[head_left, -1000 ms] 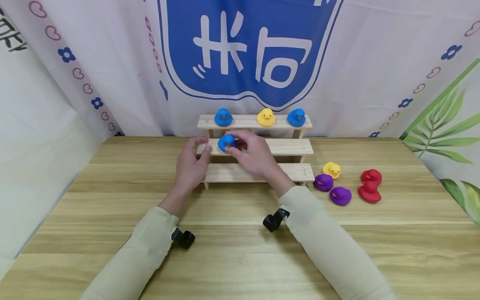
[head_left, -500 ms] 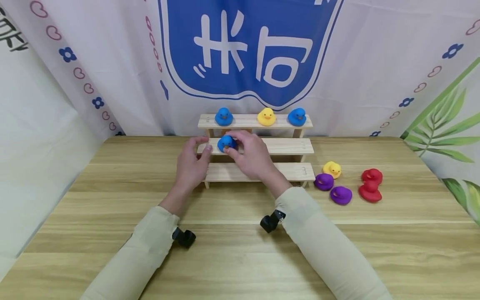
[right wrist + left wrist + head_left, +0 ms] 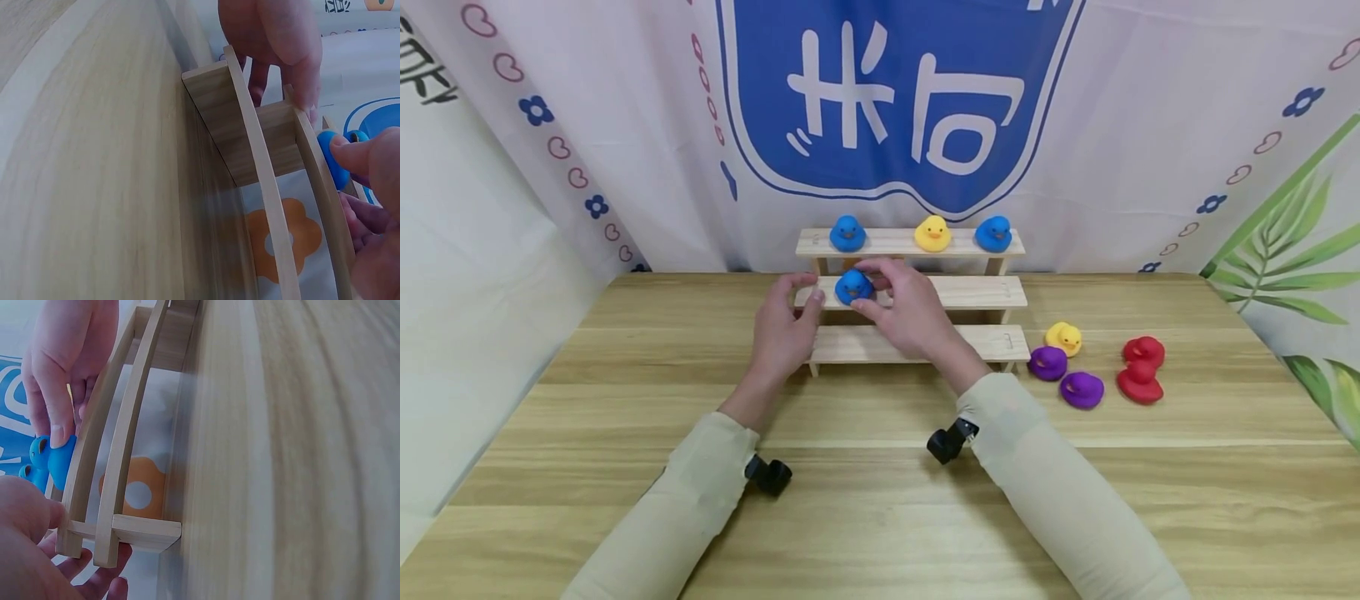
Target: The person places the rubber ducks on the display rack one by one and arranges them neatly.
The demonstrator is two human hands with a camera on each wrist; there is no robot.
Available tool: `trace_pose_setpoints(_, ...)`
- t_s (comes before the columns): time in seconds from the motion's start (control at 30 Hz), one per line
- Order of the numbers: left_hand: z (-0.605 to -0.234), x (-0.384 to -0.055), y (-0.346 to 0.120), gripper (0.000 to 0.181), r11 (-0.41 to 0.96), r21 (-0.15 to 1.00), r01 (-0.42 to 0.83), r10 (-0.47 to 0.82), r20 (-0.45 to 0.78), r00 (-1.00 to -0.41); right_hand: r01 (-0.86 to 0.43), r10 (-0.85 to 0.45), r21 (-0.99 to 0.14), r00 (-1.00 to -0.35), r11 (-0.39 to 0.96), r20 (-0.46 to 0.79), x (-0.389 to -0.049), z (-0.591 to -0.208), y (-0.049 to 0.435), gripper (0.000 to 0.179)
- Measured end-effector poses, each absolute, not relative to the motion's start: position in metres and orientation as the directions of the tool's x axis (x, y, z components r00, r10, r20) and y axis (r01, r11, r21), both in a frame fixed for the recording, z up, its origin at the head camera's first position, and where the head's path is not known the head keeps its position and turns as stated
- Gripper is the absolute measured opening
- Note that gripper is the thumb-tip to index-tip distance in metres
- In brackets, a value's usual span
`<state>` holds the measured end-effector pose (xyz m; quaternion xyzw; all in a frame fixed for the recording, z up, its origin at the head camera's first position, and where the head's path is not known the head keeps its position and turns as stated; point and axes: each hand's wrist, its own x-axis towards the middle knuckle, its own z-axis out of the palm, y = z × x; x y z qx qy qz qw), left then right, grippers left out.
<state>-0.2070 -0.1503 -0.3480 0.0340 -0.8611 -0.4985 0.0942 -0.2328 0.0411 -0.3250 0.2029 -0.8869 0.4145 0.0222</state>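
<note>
A blue rubber duck (image 3: 853,287) sits toward the left end of the middle board of a three-step wooden shelf (image 3: 977,292). My right hand (image 3: 906,310) pinches this duck from its right side, the thumb low at its front and the fingers behind. In the right wrist view the thumb lies against the duck (image 3: 333,160). My left hand (image 3: 784,327) grips the left end of the shelf, thumb at the middle board; in the left wrist view its fingers curl round the board ends. The top board carries a blue duck (image 3: 847,234), a yellow duck (image 3: 933,234) and another blue duck (image 3: 994,234).
Right of the shelf, a yellow duck (image 3: 1063,339), two purple ducks (image 3: 1082,390) and two red ducks (image 3: 1141,383) lie on the wooden table (image 3: 865,517). A printed cloth (image 3: 647,125) hangs close behind the shelf.
My right thumb has slid slightly right across the duck's front, so more of its face shows. The left hand keeps its place on the shelf.
</note>
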Motion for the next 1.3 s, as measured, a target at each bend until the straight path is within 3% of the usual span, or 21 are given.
trace_pose_setpoints(0.57,-0.347,-0.207,-0.149,0.041,0.500,0.866,0.014,-0.158,0.106,-0.982,-0.317,-0.338,-0.828,-0.926,0.463,0.166,-0.226,-0.318,0.078,0.053)
trace_pose_setpoints(0.93,-0.348,-0.207,-0.149,0.042,0.500,0.866,-0.005,-0.160,0.087,-0.983,-0.325,-0.343,-0.827,-0.923,0.459,0.172,-0.216,-0.317,0.117,0.057)
trace_pose_setpoints(1.17,-0.348,-0.208,-0.149,0.042,0.501,0.865,-0.008,-0.164,0.086,-0.983,-0.302,-0.289,-0.832,-0.940,0.466,0.180,-0.212,-0.315,0.148,0.054)
trace_pose_setpoints(1.3,-0.349,-0.208,-0.149,0.042,0.502,0.865,-0.001,-0.164,0.094,-0.982,-0.331,-0.221,-0.823,-0.941,0.462,0.255,-0.210,-0.316,0.164,0.048)
